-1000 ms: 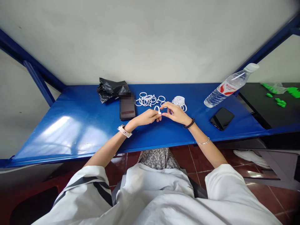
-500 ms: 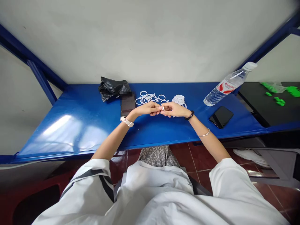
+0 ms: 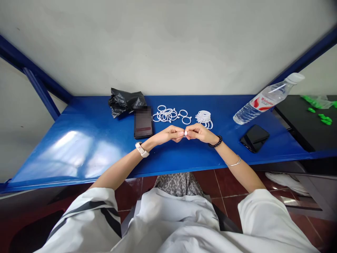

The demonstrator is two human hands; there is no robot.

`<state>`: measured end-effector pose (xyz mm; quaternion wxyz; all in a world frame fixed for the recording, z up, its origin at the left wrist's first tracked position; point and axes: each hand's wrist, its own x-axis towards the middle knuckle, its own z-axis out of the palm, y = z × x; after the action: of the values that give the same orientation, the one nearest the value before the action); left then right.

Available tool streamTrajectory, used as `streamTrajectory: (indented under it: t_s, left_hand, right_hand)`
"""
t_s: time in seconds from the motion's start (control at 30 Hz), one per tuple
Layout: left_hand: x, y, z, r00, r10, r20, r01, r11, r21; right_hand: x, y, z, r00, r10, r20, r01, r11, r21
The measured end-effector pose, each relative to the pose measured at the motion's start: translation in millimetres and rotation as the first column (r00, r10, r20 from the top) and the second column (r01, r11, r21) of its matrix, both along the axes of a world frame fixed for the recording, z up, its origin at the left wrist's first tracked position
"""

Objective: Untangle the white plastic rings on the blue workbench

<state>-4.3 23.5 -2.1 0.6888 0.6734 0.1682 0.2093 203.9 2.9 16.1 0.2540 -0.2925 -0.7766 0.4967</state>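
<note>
My left hand (image 3: 170,135) and my right hand (image 3: 196,133) meet fingertip to fingertip above the blue table (image 3: 173,160). A small white piece (image 3: 185,133) shows between them, pinched by both hands; the rest of it is hidden by the fingers. Just beyond my left hand lies a loose group of white rings (image 3: 165,115), with two more rings (image 3: 186,120) to its right. Behind my right hand stands a stack of white rings (image 3: 204,116), some leaning at its front.
A phone (image 3: 143,123) lies left of the rings, beside a crumpled black bag (image 3: 125,102). On the right are a tilted-looking water bottle (image 3: 259,102) and a dark phone (image 3: 254,138). Green pieces (image 3: 325,119) lie on a black surface at the far right.
The view has shifted a little, and both hands appear lower and nearer the table's front edge. More of the rings and the left phone shows. The hands are still together at the white piece.
</note>
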Motion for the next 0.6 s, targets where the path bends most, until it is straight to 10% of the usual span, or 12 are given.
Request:
streamTrajectory:
  t_s: [0.3,0.6]
  left_hand:
    - [-1,-7,7.2,0.995,0.052,0.088,-0.048,0.998,-0.039]
    - [-2,0,2.3,0.989,0.146,-0.010,-0.143,0.979,0.144]
  right_hand:
    - [5,-7,3.7,0.981,-0.068,-0.182,0.077,0.996,0.042]
    - [23,-4,15.8,0.986,-0.153,0.065,0.140,0.976,0.170]
